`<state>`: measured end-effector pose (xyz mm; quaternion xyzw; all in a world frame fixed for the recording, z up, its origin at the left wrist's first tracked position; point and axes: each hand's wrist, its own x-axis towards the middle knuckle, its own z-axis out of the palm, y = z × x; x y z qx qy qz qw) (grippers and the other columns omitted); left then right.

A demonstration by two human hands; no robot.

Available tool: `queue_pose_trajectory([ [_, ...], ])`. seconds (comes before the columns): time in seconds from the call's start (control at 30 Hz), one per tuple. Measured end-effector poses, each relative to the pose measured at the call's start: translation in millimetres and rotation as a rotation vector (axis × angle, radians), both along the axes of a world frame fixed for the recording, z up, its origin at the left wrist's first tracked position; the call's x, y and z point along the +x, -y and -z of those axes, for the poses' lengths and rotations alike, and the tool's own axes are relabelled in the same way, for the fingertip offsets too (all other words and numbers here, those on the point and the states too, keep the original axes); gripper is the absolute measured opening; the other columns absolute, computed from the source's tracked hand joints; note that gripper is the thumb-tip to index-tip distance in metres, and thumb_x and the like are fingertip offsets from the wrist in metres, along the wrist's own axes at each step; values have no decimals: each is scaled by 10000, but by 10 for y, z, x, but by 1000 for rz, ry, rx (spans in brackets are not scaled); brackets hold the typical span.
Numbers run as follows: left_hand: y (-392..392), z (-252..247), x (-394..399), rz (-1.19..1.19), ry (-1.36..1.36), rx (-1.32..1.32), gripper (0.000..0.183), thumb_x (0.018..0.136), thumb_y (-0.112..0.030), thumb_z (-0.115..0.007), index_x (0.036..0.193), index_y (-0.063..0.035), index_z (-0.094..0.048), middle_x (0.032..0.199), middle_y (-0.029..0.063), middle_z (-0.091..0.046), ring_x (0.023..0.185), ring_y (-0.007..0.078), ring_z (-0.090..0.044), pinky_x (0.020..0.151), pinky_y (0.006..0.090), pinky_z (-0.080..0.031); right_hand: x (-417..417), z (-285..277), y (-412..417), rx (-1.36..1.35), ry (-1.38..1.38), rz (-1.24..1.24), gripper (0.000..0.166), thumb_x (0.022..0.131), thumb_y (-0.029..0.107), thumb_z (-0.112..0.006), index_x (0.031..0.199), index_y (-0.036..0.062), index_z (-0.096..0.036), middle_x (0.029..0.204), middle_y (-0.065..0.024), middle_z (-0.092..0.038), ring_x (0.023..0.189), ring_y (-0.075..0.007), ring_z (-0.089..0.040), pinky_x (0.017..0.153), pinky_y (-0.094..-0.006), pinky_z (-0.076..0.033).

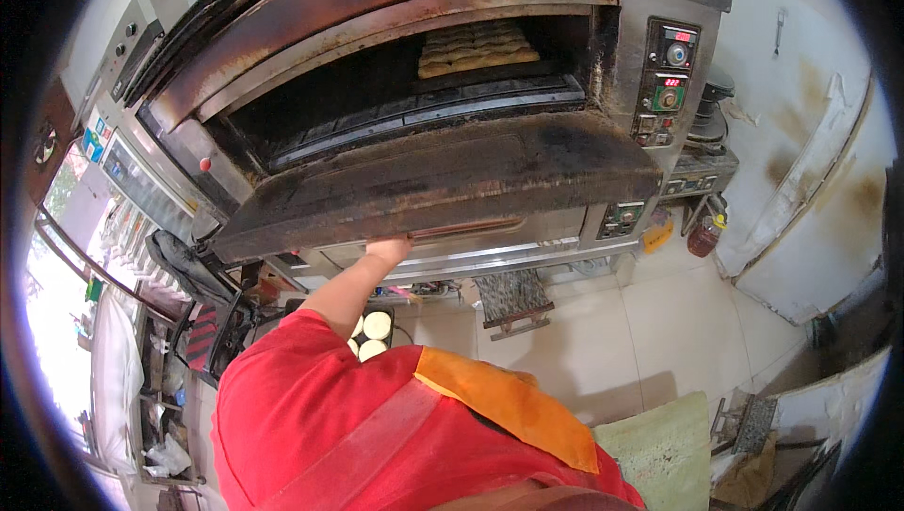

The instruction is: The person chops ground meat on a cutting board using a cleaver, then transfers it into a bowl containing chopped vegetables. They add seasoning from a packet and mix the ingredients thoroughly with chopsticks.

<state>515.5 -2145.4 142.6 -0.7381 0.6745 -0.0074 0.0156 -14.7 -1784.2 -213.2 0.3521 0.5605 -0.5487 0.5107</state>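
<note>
My left hand [390, 251] reaches up from the lower left and is closed around the left end of the metal handle [470, 228] at the lower edge of the oven door [452, 165]; its fingertips are hidden. That scorched door is folded down in front of the deck oven [628, 45]. Inside the open chamber, towards the right, lie rows of golden bread [477, 48], touching one another. My right hand is out of view. Below my left forearm, partly covered by it and the red sleeve, several pale round dough pieces [378, 325] sit on a dark tray.
A small stool [514, 297] stands on the tiled floor below the oven. To the right are a bottle of dark liquid [706, 237] and a small metal appliance [699, 173]. Black trays [205, 23] lean at the oven's upper left. A pale green board [660, 440] is at lower right.
</note>
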Motion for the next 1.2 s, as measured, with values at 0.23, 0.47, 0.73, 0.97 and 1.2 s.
queue_pose_trajectory([
  [0.23,137,822,145,36,-82,-65,549,993,-440,-398,1431,-116,-467,1527,159,-386,1371,348,-415,1145,493,-311,-197,-32,238,26,-107,-30,357,878,334,-653,1087,45,-625,1045,-134,-634,889,-274,-615,781,-437,-508],
  [0.47,199,999,263,59,-67,10,541,944,-367,-499,1423,-116,-472,1458,169,-465,1314,361,-473,1139,495,-317,-177,-293,-149,84,-261,14,304,861,284,-682,1040,41,-649,989,-112,-657,852,-257,-617,764,-411,-508],
  [0.73,-1096,-46,-428,624,-400,-120,531,815,-164,-679,1324,-74,-558,1273,158,-617,1140,343,-605,1049,501,-399,-271,-1141,-1420,324,-710,315,243,841,227,-714,985,35,-676,924,-87,-683,809,-237,-620,745,-382,-508],
  [0.97,-1923,-2438,-116,1468,-1028,-424,244,825,-219,-684,1014,-64,-684,907,60,-703,716,162,-619,726,377,-467,-558,-3484,-1592,106,-1741,808,148,790,130,-773,840,55,-655,810,-41,-654,719,-168,-563,681,-329,-475],
  [1.2,-2948,-3097,203,2063,-1760,-766,268,941,-167,-546,1202,-197,-601,626,-31,-578,462,82,-503,515,242,-390,1260,-5149,303,-773,-2164,98,210,795,-76,-686,780,95,-565,757,39,-534,672,-71,-480,615,-224,-391],
])
